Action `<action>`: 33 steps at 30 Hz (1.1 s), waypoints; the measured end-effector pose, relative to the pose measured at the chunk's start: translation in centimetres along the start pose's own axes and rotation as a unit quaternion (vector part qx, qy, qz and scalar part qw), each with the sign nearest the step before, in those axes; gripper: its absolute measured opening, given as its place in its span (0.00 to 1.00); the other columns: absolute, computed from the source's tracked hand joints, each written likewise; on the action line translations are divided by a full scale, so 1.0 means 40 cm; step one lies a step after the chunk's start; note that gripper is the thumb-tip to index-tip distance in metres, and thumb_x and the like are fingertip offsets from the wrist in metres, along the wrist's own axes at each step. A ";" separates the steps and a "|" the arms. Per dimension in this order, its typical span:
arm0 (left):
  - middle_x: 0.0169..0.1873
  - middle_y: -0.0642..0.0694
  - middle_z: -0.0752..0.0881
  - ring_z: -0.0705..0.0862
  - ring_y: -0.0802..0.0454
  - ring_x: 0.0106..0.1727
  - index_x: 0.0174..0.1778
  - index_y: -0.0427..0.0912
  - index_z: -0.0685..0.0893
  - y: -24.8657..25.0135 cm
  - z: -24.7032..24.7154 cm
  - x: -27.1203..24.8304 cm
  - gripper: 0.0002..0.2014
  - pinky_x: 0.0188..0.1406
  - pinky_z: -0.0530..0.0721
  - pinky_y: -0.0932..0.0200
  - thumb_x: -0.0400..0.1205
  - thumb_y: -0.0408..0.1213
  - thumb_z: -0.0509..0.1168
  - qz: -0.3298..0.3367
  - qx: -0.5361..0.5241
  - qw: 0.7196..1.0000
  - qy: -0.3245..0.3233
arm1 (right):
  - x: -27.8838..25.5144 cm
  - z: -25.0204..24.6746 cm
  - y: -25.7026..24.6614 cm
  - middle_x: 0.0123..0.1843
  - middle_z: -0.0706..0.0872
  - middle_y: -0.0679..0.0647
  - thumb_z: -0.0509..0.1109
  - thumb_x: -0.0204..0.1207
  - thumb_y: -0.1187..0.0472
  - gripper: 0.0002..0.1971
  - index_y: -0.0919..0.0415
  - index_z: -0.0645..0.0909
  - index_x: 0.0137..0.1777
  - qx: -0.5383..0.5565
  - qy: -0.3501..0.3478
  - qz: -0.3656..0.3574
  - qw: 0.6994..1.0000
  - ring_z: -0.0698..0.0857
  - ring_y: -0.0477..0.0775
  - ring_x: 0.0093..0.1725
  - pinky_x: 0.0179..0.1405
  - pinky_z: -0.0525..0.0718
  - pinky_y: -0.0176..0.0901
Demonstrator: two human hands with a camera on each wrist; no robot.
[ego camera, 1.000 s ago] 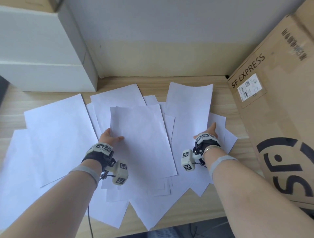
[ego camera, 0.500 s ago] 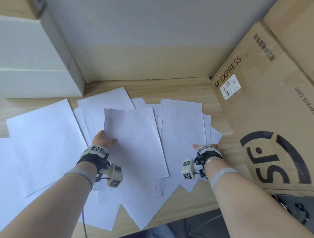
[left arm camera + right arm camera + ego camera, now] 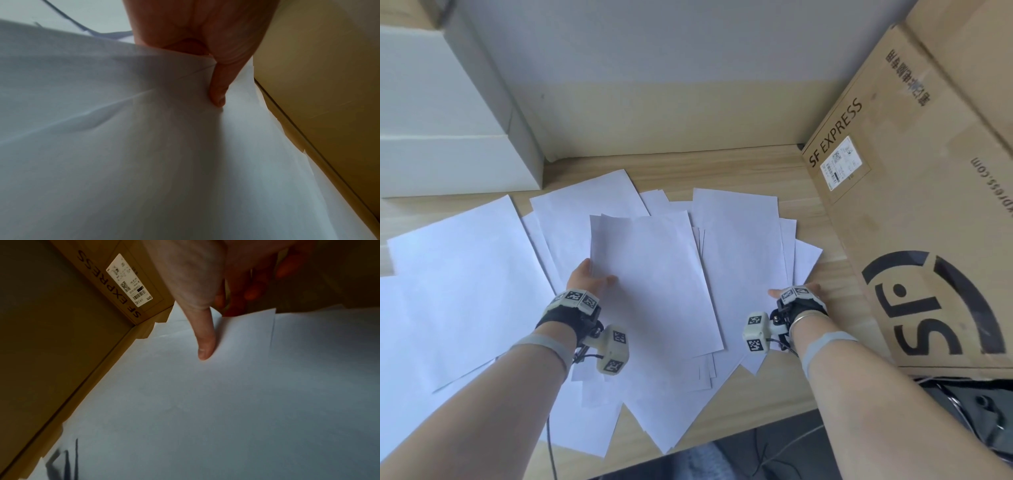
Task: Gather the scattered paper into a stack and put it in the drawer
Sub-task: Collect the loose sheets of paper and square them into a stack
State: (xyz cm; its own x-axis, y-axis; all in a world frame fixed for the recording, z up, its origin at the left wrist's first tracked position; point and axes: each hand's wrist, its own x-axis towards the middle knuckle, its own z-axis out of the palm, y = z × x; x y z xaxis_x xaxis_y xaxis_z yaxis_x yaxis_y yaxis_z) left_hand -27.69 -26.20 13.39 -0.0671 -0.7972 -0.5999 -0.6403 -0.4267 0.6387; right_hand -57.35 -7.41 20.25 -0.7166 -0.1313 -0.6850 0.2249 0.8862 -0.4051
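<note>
Several white paper sheets lie overlapping on the wooden table [image 3: 722, 169]. My left hand [image 3: 589, 279] grips the left edge of the middle sheets [image 3: 654, 274], with the thumb [image 3: 218, 91] on top and the fingers hidden underneath. My right hand [image 3: 796, 291] holds the right edge of the right-hand sheets [image 3: 743, 246]. Its thumb [image 3: 204, 344] lies on the paper and its fingers [image 3: 244, 293] reach past the edge. A large sheet [image 3: 465, 291] lies loose at the left. No open drawer is in view.
A big SF Express cardboard box [image 3: 914, 212] stands close along the right, next to my right hand. A white cabinet-like block [image 3: 448, 137] fills the back left. The wall runs along the back. Some sheets overhang the table's front edge [image 3: 774, 416].
My right hand has drawn back toward me, and the right-hand sheets have slid nearer and closer to the middle pile. My left hand keeps its hold on the middle sheets.
</note>
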 end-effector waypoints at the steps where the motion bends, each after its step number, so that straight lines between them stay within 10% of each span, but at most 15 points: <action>1: 0.60 0.34 0.84 0.83 0.36 0.60 0.60 0.36 0.77 -0.001 0.000 0.000 0.19 0.64 0.81 0.40 0.74 0.35 0.70 0.000 0.000 1.000 -0.001 | -0.036 -0.004 -0.010 0.78 0.68 0.60 0.67 0.79 0.63 0.26 0.63 0.65 0.75 -0.056 -0.021 -0.012 0.998 0.71 0.64 0.75 0.62 0.74 0.49; 4: 0.63 0.34 0.83 0.82 0.36 0.63 0.62 0.35 0.77 -0.003 0.002 0.004 0.21 0.66 0.79 0.40 0.74 0.34 0.71 0.004 0.001 1.000 -0.001 | -0.033 -0.014 -0.031 0.69 0.80 0.63 0.68 0.79 0.64 0.05 0.64 0.81 0.51 -0.080 -0.032 0.022 0.996 0.82 0.64 0.63 0.45 0.78 0.44; 8: 0.64 0.34 0.82 0.81 0.36 0.65 0.63 0.35 0.76 -0.004 0.002 0.009 0.22 0.68 0.78 0.40 0.74 0.35 0.71 0.005 0.011 1.000 0.002 | 0.019 0.005 -0.019 0.66 0.82 0.66 0.67 0.79 0.61 0.20 0.74 0.75 0.66 -0.052 0.014 -0.040 0.998 0.83 0.65 0.60 0.55 0.76 0.47; 16: 0.65 0.34 0.81 0.81 0.35 0.64 0.62 0.33 0.75 -0.003 -0.001 0.010 0.22 0.66 0.79 0.42 0.74 0.35 0.72 0.016 0.031 0.999 0.001 | 0.083 -0.040 -0.012 0.54 0.84 0.72 0.57 0.78 0.75 0.15 0.78 0.75 0.63 0.021 0.071 -0.095 0.993 0.73 0.55 0.42 0.26 0.72 0.33; 33: 0.57 0.30 0.83 0.83 0.35 0.55 0.60 0.31 0.76 0.027 0.004 -0.015 0.18 0.53 0.79 0.49 0.76 0.31 0.69 0.014 0.042 0.999 0.010 | 0.139 -0.224 -0.067 0.29 0.72 0.56 0.58 0.80 0.67 0.09 0.66 0.73 0.38 0.034 0.152 -0.126 0.980 0.73 0.57 0.42 0.43 0.69 0.42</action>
State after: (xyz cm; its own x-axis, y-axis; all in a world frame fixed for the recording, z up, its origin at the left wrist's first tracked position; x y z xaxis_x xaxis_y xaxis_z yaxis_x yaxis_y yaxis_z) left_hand -28.49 -26.10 14.37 -0.0700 -0.8173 -0.5720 -0.7009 -0.3677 0.6112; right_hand -67.85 -6.53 22.97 -0.9165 -0.1937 -0.3501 0.0521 0.8097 -0.5845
